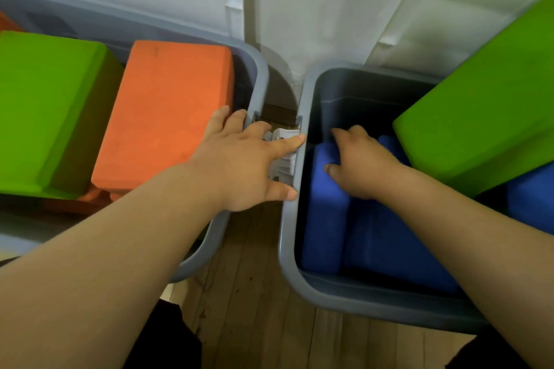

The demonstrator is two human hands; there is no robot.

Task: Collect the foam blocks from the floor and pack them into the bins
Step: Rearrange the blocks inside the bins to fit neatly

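Note:
Two grey bins stand side by side against a white wall. The left bin [260,78] holds an orange foam block [168,111] and a green foam block [45,99]. The right bin [289,237] holds blue foam blocks [325,219] with a green foam block [485,105] leaning on top at the right. My left hand [239,165] lies spread across the gap between the bins, fingers straight, touching both rims. My right hand [359,165] reaches inside the right bin and grips the top edge of an upright blue block.
White plastic bin latches [283,141] sit in the gap between the bins under my left hand. Wooden floor [254,308] runs below the bins. The white wall [314,9] closes off the far side.

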